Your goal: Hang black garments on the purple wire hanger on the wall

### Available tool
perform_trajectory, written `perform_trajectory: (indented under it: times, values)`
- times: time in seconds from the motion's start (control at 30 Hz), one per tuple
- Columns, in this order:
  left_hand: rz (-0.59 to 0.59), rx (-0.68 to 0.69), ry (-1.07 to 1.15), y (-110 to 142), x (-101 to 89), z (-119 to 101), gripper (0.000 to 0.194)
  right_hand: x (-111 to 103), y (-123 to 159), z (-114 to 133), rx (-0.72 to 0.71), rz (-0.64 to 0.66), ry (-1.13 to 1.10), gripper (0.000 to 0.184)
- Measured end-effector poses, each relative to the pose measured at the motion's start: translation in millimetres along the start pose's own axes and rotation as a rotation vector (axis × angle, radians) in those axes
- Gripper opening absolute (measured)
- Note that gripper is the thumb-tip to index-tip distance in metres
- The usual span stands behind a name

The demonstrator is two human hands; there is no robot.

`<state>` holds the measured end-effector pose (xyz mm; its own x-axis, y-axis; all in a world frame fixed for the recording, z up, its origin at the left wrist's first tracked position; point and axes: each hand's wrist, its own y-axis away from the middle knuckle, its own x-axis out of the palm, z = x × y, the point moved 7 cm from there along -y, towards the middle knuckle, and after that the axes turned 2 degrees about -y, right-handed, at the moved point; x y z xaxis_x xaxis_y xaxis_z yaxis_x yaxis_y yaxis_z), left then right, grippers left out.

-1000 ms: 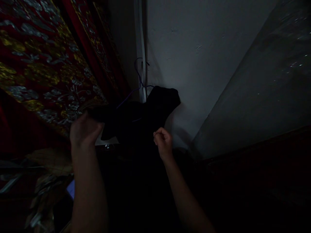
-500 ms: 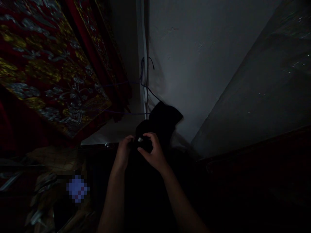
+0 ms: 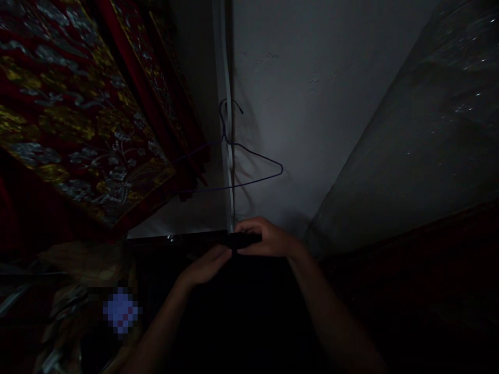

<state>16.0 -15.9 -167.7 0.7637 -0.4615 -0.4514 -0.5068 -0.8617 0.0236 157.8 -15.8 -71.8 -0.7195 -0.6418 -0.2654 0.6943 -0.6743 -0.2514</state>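
Observation:
A thin wire hanger (image 3: 237,166) hangs bare on a white pipe (image 3: 226,130) in the wall corner. Below it my right hand (image 3: 268,240) is closed round the top edge of a black garment (image 3: 244,240), which drops into darkness beneath. My left hand (image 3: 205,266) touches the same garment just left of and under the right hand, fingers pinched on the cloth. The rest of the garment is lost in shadow.
A red cloth with gold and silver embroidery (image 3: 78,114) hangs at the left. A grey wall (image 3: 312,104) is behind, and a dark slanted panel (image 3: 421,145) stands at the right. Crumpled wrapping (image 3: 66,311) lies at the lower left.
The black garment has come off the hanger, which now hangs empty. Both hands have moved down and together, holding the garment below the hanger.

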Motion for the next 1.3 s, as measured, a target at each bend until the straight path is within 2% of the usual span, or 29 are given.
perform_trajectory:
  times: [0.03, 0.07, 0.13, 0.2, 0.3, 0.4, 0.47, 0.6, 0.67, 0.7, 0.77, 0.83, 0.9, 1.07, 1.13, 1.17, 1.23, 1.3]
  values:
    - [0.08, -0.053, -0.079, 4.7, 1.6, 10.7, 0.055, -10.5, -1.2, 9.5, -0.025, 0.004, 0.072, 0.017]
    - [0.126, -0.084, -0.161, 9.3, -0.5, 18.5, 0.051, -25.0, -4.1, 16.9, -0.056, -0.052, 0.155, 0.018]
    - [0.101, -0.096, -0.286, 16.8, -16.5, 22.4, 0.045, -59.0, -13.0, 24.6, -0.132, -0.286, 0.315, 0.024]
    - [0.01, -0.069, -0.302, 23.3, -39.0, 11.5, 0.042, -85.9, -25.0, 19.7, -0.196, -0.53, 0.41, 0.026]
    - [-0.073, -0.033, -0.207, 33.3, -66.3, -18.6, 0.039, -104.0, -52.0, -10.7, -0.198, -0.689, 0.357, 0.022]
    - [-0.066, -0.014, -0.206, 40.4, -81.2, -41.7, 0.039, -112.5, -72.4, -45.8, -0.056, -0.687, 0.203, 0.027]
    - [-0.022, -0.033, -0.295, 42.8, -89.1, -40.4, 0.039, -118.1, -72.4, -54.9, 0.016, -0.645, 0.134, 0.035]
    - [0.059, -0.177, -0.563, 46.2, -115.8, -2.9, 0.04, -126.9, -49.6, -35.3, 0.032, -0.528, 0.118, 0.037]
    - [0.049, -0.244, -0.638, 47.6, -133.9, 10.3, 0.039, -125.8, -38.6, -19.1, 0.045, -0.46, 0.169, 0.035]
    - [0.02, -0.245, -0.659, 47.5, -143.3, 10.0, 0.038, -125.1, -34.6, -11.4, 0.052, -0.444, 0.206, 0.034]
    - [-0.088, -0.173, -0.684, 45.5, -161.2, -5.7, 0.037, -124.6, -29.9, 0.7, 0.07, -0.436, 0.273, 0.034]
    - [-0.242, -0.049, -0.715, 42.6, -176.3, -34.0, 0.035, -125.1, -29.1, 6.0, 0.09, -0.434, 0.288, 0.036]
    - [-0.368, 0.053, -0.721, 38.2, -183.5, -61.9, 0.034, -124.7, -30.7, 4.8, 0.106, -0.424, 0.264, 0.035]
    - [-0.547, 0.248, -0.626, 13.6, -174.3, -112.5, 0.025, -112.1, -34.6, -4.2, 0.06, -0.408, 0.291, 0.034]
    - [-0.657, 0.326, -0.621, 5.6, -174.2, -127.4, 0.034, -103.0, -32.6, -4.9, 0.005, -0.373, 0.296, 0.03]
    - [-0.686, 0.353, -0.627, 1.9, -174.7, -132.4, 0.041, -102.6, -28.7, -3.2, -0.034, -0.395, 0.308, 0.028]
    - [-0.663, 0.369, -0.651, -5.4, -175.6, -136.8, 0.046, -115.9, -13.0, 3.8, -0.115, -0.575, 0.389, 0.027]
    - [-0.602, 0.354, -0.68, -9.7, -176.7, -137.3, 0.042, -143.0, 11.5, 10.9, -0.149, -0.862, 0.507, 0.038]
